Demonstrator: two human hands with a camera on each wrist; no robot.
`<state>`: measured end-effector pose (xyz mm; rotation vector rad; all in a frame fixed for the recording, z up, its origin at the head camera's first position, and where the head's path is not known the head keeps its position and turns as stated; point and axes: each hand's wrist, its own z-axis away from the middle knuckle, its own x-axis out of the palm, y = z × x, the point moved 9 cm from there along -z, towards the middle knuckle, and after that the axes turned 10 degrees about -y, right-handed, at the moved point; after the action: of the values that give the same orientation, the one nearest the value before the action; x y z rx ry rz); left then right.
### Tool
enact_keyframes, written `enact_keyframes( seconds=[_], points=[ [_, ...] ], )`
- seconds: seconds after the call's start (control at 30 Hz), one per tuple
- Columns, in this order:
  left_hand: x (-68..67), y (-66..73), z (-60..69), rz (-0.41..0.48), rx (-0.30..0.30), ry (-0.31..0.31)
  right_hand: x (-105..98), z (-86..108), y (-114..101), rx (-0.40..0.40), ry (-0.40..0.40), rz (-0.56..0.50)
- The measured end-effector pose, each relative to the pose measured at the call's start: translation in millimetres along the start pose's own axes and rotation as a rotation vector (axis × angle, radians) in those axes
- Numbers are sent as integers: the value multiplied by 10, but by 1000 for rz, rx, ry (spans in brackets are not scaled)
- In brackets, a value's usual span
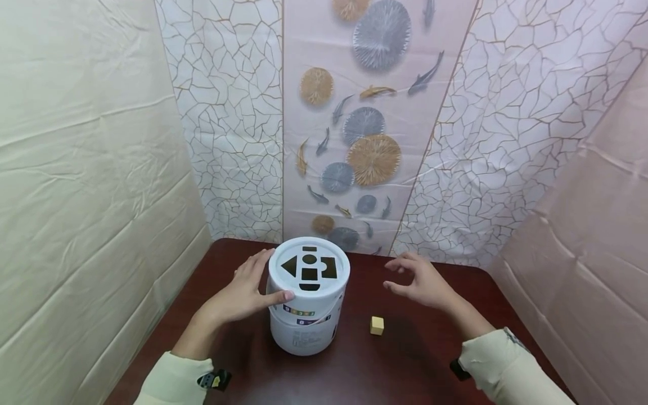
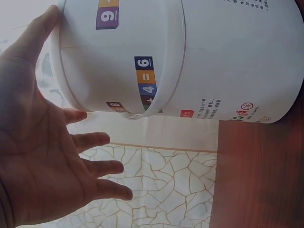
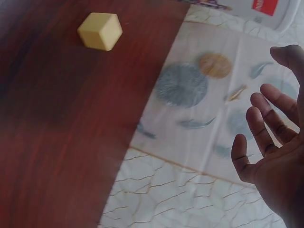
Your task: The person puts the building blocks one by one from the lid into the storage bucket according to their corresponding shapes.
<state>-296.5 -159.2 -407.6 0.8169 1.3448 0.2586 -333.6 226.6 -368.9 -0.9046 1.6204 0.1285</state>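
A white bucket [image 1: 304, 332] stands upright on the table, its lid [image 1: 275, 264] cut with several shaped holes, including a triangle, a circle and squares. My left hand [image 1: 245, 289] rests against the bucket's left side at the lid rim, thumb at the front, fingers spread. The left wrist view shows its palm beside the bucket [image 2: 228, 57] and number labels on the wall. To the right of the bucket lies a yellow cube [image 1: 377, 325]. Above and beyond the cube hovers my right hand [image 1: 422, 281], fingers loosely bent and holding nothing; in the right wrist view the cube [image 3: 99, 31] is well apart from it.
The dark red-brown table [image 1: 354, 377] ends at a patterned cloth backdrop [image 1: 344, 140] behind the bucket. Pale cloth walls [image 1: 101, 197] stand on the left and right sides. A thin white handle [image 2: 173, 57] loops around the bucket's side.
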Motion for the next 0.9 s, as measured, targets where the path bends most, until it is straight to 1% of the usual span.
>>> enact_keyframes(
  seconds=[0.23,0.47,0.6,0.73,0.9],
  points=[
    [-26,28,22,-11,17,31,270,189,299,59,-33,-7],
    [-37,52,32,-5,20,36,496,350,520,92,-57,-1],
    [-29,34,28,-6,6,33,638,428,614,107,-89,-16],
    [-21,20,24,-9,-4,30,779,485,678,98,-111,-42],
    [1,-2,32,-4,-19,19,962,502,724,98,-147,-63]
  ],
)
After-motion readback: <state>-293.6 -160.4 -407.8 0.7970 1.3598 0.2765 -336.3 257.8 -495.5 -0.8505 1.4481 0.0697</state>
